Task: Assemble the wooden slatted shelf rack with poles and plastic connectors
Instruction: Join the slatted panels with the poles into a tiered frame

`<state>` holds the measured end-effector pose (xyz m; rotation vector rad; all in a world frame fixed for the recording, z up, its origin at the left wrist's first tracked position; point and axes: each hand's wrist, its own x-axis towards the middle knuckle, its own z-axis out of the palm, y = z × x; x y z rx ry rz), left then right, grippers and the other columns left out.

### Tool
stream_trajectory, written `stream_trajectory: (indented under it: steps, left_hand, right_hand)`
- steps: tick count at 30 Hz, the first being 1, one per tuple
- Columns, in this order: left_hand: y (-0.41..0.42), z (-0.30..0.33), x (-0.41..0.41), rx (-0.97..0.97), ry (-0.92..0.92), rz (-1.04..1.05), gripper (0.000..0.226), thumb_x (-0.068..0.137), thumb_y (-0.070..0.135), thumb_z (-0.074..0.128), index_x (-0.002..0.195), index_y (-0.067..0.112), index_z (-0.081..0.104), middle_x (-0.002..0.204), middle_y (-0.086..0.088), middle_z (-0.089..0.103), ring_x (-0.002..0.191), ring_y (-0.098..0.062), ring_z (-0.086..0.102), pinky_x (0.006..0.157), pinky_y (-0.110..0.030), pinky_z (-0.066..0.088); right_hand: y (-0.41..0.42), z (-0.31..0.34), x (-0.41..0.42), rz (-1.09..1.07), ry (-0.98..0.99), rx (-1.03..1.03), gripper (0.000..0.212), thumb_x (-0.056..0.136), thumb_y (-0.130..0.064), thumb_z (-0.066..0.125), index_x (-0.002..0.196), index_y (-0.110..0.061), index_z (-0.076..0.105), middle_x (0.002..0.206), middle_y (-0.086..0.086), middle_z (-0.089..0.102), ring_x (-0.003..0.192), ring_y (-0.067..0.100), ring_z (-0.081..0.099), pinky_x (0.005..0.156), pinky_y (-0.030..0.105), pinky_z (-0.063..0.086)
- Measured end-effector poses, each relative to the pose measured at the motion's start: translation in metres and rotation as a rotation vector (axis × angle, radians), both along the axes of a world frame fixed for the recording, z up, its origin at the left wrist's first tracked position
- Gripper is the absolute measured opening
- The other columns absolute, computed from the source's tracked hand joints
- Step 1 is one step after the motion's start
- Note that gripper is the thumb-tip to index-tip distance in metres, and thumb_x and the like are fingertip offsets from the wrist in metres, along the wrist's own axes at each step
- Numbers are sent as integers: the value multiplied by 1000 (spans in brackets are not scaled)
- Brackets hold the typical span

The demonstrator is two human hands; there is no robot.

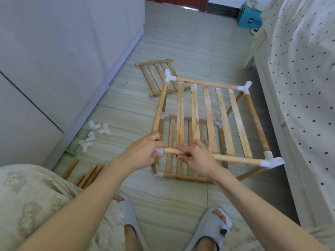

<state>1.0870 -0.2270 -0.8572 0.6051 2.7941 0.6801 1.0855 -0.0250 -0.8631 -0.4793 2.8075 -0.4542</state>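
The rack [208, 124] is standing on the floor [181, 42] just ahead of your feet, between the cabinet [54, 51] and the bed [299, 69], with its upper tier nearly framed. You are working on the near pole [235, 159], and your left hand [145, 153] is curling round the connector [159, 150] at the near left corner while your right hand [195, 156] is gripping the pole just beside it. That corner looks like the weak spot: the pole end is showing bare beside the white plastic, so it is probably not seated fully. If you are pushing at an angle, the pole may be jamming or popping back out. A hard shove could also be working the other three corners loose, since those joints appear to be only pressed together. The slats [210, 115] are hanging between the far pole and yours; twisting your pole risks skewing the frame or dropping them onto the lower tier. Spare connectors [92, 134] and poles [88, 175] are lying loose on the floor to your left, near your slippers [208, 230], so a backward step could be rolling you on one. A spare slat panel [155, 75] is lying beyond the rack.
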Motion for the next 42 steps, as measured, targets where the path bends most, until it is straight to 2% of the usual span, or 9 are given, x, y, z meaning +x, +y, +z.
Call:
stream_trajectory:
  steps: [5, 12, 20, 24, 27, 30, 33, 37, 42]
  left_hand:
    - [1, 2, 1, 13, 12, 15, 22, 88, 18, 61, 110, 21, 58, 113, 5, 45, 92, -18, 53, 76, -28, 40]
    - [4, 7, 0, 50, -1, 14, 28, 86, 12, 63, 110, 22, 53, 116, 8, 46, 90, -18, 53, 77, -34, 44]
    - [16, -8, -6, 90, -45, 46, 48, 85, 11, 62, 125, 21, 35, 135, 0, 46, 112, -21, 51, 86, -26, 38]
    - [11, -8, -15, 331, -176, 49, 83, 80, 3, 69, 145, 26, 22, 151, 4, 23, 138, -10, 24, 99, -7, 21]
    - [17, -7, -13, 835, -409, 308, 80, 86, 27, 66, 148, 33, 15, 152, 13, 16, 137, -3, 20, 109, -22, 22]
    - [19, -11, -21, 1209, -699, 791, 48, 97, 42, 41, 138, 17, 35, 126, -4, 52, 107, -17, 54, 87, -33, 47]
    - [19, -10, -31, 1090, -873, 827, 41, 96, 46, 43, 110, 10, 56, 88, -9, 66, 78, -21, 63, 72, -33, 50]
    - [30, -11, -38, 758, -785, 706, 38, 85, 55, 57, 87, 17, 59, 52, 7, 56, 64, -15, 59, 62, -27, 44]
    - [32, -20, -45, 957, -989, 736, 37, 87, 31, 65, 61, 16, 43, 46, 3, 39, 49, -13, 42, 54, -22, 41]
  right_hand:
    - [-1, 0, 1, 6, 31, 1, 36, 95, -38, 48, 130, -39, 51, 104, -4, 61, 120, 19, 37, 110, 47, 10]
    - [1, -1, 8, -14, 47, -19, 34, 95, -38, 48, 128, -36, 53, 104, -5, 62, 117, 19, 39, 107, 44, 17]
    - [-5, -1, 20, -49, 68, -43, 33, 95, -35, 47, 128, -36, 53, 106, -7, 62, 113, 19, 39, 107, 45, 18]
    - [-4, 2, 12, -42, 10, -27, 36, 96, -39, 45, 131, -40, 49, 118, -6, 62, 120, 21, 37, 110, 48, 12]
    - [0, 5, 11, -27, -8, -56, 36, 95, -40, 47, 131, -42, 49, 113, -7, 64, 122, 21, 37, 113, 54, 4]
    - [4, 5, 14, 10, 59, -71, 34, 94, -43, 47, 127, -40, 55, 103, -7, 68, 118, 18, 44, 114, 51, 1]
    - [1, 3, 15, 37, 214, -55, 33, 94, -47, 44, 117, -33, 65, 89, -6, 71, 105, 18, 56, 114, 51, 3]
    - [-1, -2, 12, 138, 287, -42, 26, 88, -43, 56, 103, -27, 70, 74, -4, 70, 86, 20, 65, 109, 51, 19]
    - [2, -5, 8, 193, 269, -37, 29, 87, -40, 61, 109, -22, 68, 76, 0, 72, 78, 22, 67, 106, 40, 27]
